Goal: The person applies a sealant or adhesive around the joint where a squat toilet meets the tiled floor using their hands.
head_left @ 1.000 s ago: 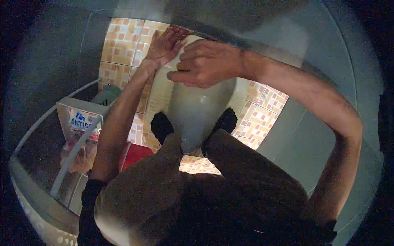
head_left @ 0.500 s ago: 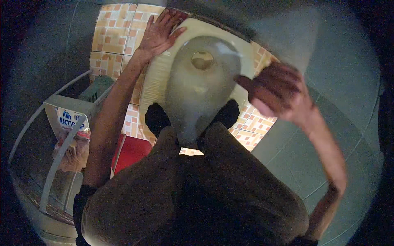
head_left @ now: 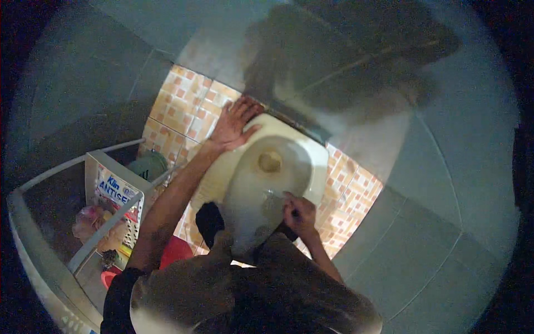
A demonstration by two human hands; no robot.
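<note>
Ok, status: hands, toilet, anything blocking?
Left hand spread at squat toilet's far-left corner. Right hand curled at its right side, grip unclear. Drain hole unblocked; left foot alongside.

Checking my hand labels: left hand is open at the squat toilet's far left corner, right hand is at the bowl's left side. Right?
Not quite: the right hand is at the right side of the bowl, as the head view shows. The left hand is open at the far left corner of the squat toilet, as you said.
</note>
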